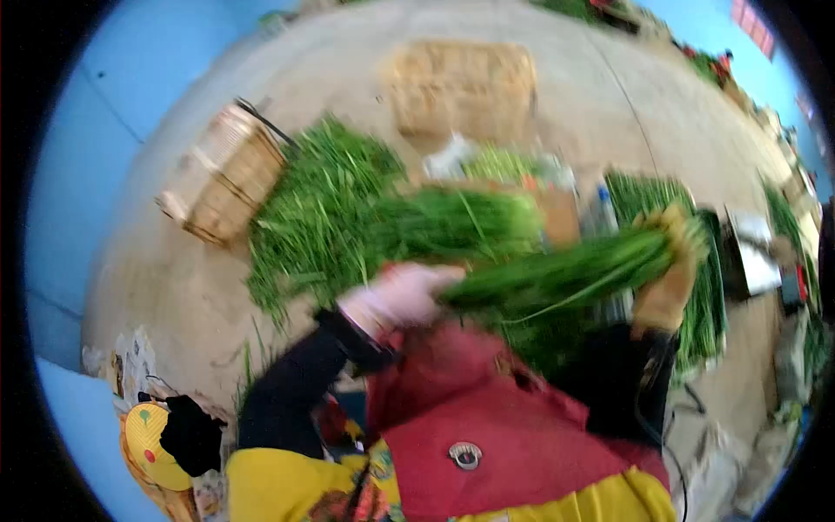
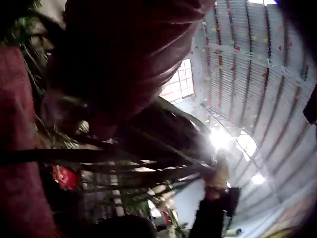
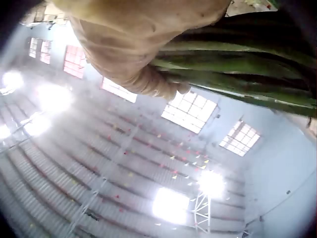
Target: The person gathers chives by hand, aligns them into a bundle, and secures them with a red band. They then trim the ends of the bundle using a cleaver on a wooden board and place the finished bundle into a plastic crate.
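Note:
A bunch of garlic chives (image 1: 565, 270), long and green with pale root ends, stretches between my two hands in front of the red apron (image 1: 487, 409). My right hand (image 1: 671, 283), in a tan glove, grips it near the pale end. In the right wrist view, the tan-gloved fingers (image 3: 143, 44) curl round the thick green stalks (image 3: 237, 64). My left hand (image 1: 402, 300), wearing a pink glove, holds the leafy end. That glove (image 2: 133, 54) looks dark in the left wrist view, with loose leaves (image 2: 148, 166) trailing beside it.
A large heap of loose greens (image 1: 322, 209) lies on the floor ahead-left, with another bunch (image 1: 461, 222) beside it. Two crates stand beyond, one tipped at the left (image 1: 230, 174) and one at the back (image 1: 465, 87). Stacked greens (image 1: 700, 339) lie at the right, near a bottle (image 1: 603, 209).

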Demonstrator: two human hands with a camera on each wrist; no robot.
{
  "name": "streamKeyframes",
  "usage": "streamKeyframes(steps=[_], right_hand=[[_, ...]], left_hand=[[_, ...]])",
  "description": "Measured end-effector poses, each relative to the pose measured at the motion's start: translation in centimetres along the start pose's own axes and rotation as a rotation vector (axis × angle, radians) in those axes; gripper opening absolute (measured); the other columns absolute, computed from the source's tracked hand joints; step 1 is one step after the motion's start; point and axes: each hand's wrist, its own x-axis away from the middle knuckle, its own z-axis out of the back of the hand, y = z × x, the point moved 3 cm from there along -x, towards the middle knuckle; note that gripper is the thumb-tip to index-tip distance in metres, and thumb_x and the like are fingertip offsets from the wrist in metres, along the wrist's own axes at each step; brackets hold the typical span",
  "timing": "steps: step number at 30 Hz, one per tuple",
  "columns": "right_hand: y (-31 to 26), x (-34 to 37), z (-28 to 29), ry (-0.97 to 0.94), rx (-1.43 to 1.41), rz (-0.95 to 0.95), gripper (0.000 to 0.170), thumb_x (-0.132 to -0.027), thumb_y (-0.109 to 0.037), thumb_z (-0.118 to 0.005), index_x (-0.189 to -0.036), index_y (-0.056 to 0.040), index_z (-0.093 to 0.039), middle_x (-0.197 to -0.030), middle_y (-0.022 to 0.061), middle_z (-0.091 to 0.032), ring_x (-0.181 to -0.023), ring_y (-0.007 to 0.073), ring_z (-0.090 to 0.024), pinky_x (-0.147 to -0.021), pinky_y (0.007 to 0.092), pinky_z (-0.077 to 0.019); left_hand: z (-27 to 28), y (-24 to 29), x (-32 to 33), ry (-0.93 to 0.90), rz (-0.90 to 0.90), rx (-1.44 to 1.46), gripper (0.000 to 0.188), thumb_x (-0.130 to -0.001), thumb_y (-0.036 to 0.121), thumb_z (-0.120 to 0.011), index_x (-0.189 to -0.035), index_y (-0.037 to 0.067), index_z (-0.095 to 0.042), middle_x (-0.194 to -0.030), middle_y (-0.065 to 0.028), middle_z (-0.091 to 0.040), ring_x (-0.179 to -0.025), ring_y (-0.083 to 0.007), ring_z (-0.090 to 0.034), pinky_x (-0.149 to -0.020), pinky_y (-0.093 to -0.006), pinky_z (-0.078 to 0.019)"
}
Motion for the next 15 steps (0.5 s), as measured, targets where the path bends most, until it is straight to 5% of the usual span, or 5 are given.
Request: streamKeyframes(steps=[2, 3, 8, 11, 15], right_hand=[[-3.9, 0.2, 0.5, 0.109, 0.159, 0.192, 0.023, -0.093, -0.02, -0.062, -0.11, -0.0053, -0.062, -0.103, 0.0089, -0.067, -0.096, 0.0206, -0.063, -0.093, 0.0373, -0.0498], [-5.0, 0.7, 0.7, 0.272, 0.102, 0.227, 0.023, -0.093, -0.02, -0.062, -0.109, -0.0038, -0.063, -0.101, 0.0091, -0.067, -0.095, 0.0218, -0.063, -0.09, 0.0354, -0.0509], [-4.2, -0.5, 3.1, 0.08, 0.298, 0.08, 0.036, -0.087, -0.012, -0.067, -0.117, 0.0004, -0.053, -0.092, 0.012, -0.066, -0.088, 0.0249, -0.065, -0.082, 0.0381, -0.0538], [-5.3, 0.0, -1.6, 0.06, 0.262, 0.14, 0.039, -0.085, -0.009, -0.068, -0.12, 0.0015, -0.052, -0.09, 0.0134, -0.066, -0.086, 0.0237, -0.065, -0.08, 0.0348, -0.054], [-1.4, -1.6, -5.4, -0.015, 0.534, 0.086, 0.04, -0.079, -0.002, -0.071, -0.117, 0.0021, -0.058, -0.088, 0.0119, -0.067, -0.077, 0.0198, -0.066, -0.073, 0.0306, -0.0545]], left_hand=[[2.2, -0.1, 1.9, -0.031, 0.22, -0.162, 0.045, -0.088, 0.018, -0.069, -0.129, 0.004, -0.058, -0.113, -0.0171, -0.068, -0.1, -0.0236, -0.067, -0.09, -0.0345, -0.0514], [1.9, -3.9, 2.9, 0.088, 0.17, 0.013, 0.042, -0.084, 0.014, -0.069, -0.124, 0.005, -0.062, -0.111, -0.0149, -0.069, -0.105, -0.0245, -0.065, -0.093, -0.033, -0.0499], [6.5, -8.4, 4.4, 0.482, 0.09, 0.297, 0.052, -0.085, 0.001, -0.067, -0.135, 0.002, -0.051, -0.129, -0.01, -0.059, -0.108, -0.0167, -0.059, -0.096, -0.0299, -0.0468], [8.6, 0.0, 3.5, 0.608, -0.035, 0.398, 0.066, -0.083, 0.009, -0.073, -0.142, 0.001, -0.043, -0.135, -0.0133, -0.053, -0.118, -0.0221, -0.054, -0.099, -0.033, -0.0458], [5.4, 9.4, -1.9, 0.511, -0.461, 0.317, 0.105, -0.068, 0.025, -0.086, -0.148, -0.004, -0.026, -0.15, -0.0204, -0.036, -0.141, -0.0301, -0.032, -0.117, -0.0357, -0.0227]])
